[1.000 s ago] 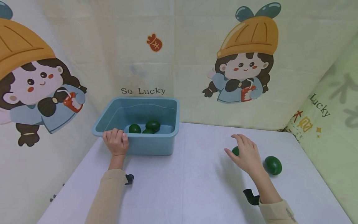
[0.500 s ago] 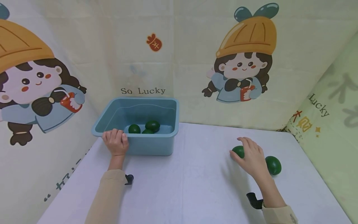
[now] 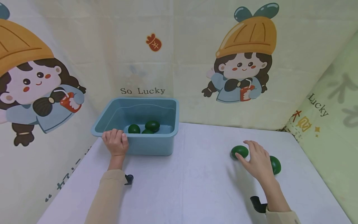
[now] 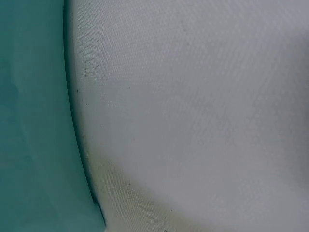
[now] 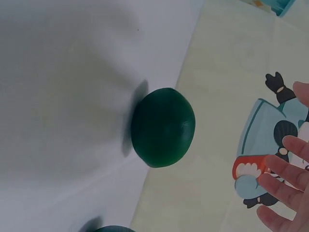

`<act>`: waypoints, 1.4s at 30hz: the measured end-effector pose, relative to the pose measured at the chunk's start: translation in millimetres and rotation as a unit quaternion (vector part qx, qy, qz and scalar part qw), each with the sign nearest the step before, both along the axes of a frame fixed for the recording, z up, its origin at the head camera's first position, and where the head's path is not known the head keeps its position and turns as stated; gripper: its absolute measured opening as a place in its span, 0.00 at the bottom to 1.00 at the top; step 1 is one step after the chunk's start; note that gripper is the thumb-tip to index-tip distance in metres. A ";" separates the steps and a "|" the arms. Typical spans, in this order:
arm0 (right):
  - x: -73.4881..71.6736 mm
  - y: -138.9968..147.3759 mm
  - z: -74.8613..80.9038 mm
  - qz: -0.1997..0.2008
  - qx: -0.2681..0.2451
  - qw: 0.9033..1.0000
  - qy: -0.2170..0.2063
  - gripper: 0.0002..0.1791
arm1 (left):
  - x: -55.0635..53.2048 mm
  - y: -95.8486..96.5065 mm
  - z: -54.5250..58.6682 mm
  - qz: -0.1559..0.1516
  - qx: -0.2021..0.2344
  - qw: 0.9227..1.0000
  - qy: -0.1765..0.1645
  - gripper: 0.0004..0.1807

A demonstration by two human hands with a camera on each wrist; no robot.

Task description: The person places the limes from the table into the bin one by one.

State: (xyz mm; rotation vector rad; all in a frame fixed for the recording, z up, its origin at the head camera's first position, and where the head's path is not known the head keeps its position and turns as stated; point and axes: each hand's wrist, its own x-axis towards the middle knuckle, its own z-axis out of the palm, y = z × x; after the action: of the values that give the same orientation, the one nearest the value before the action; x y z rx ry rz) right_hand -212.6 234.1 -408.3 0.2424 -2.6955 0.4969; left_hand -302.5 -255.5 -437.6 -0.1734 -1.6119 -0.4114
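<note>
My left hand grips the front rim of a blue plastic bin; the bin's wall fills the left side of the left wrist view. Inside lie a round-looking green fruit, an oval one and a third, partly hidden green fruit. On the table, my right hand hovers with fingers spread, holding nothing. It is between a glossy green oval fruit on its left and another green fruit, partly covered by it. The right wrist view shows one green fruit apart from the fingers.
A white-covered table bears everything. Behind the bin stands a cream cloth backdrop with cartoon prints, and it continues along both sides. A black wrist-camera mount sticks out from the right wrist.
My right hand has moved right and nearer to me, uncovering the left table fruit and covering more of the right one. The left hand stays on the bin's rim.
</note>
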 end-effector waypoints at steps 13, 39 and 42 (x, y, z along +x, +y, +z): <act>5.5 14.5 -3.0 -0.028 0.000 0.999 -0.015 0.32 | -3.9 -1.0 2.3 -0.002 0.002 1.000 0.003 0.26; 22.9 49.6 -9.2 -0.096 -0.010 0.994 -0.059 0.33 | 6.6 2.0 2.4 0.001 0.003 1.000 0.012 0.26; 25.3 54.9 -11.1 -0.101 -0.013 0.992 -0.068 0.34 | 10.1 2.9 2.2 0.003 0.003 1.000 0.009 0.25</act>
State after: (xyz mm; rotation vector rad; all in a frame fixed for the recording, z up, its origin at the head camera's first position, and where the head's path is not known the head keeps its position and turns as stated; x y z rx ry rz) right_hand -187.4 289.1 -419.4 -0.0738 -2.8039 0.5028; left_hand -292.4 -252.6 -435.4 -0.1661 -1.5938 -0.4090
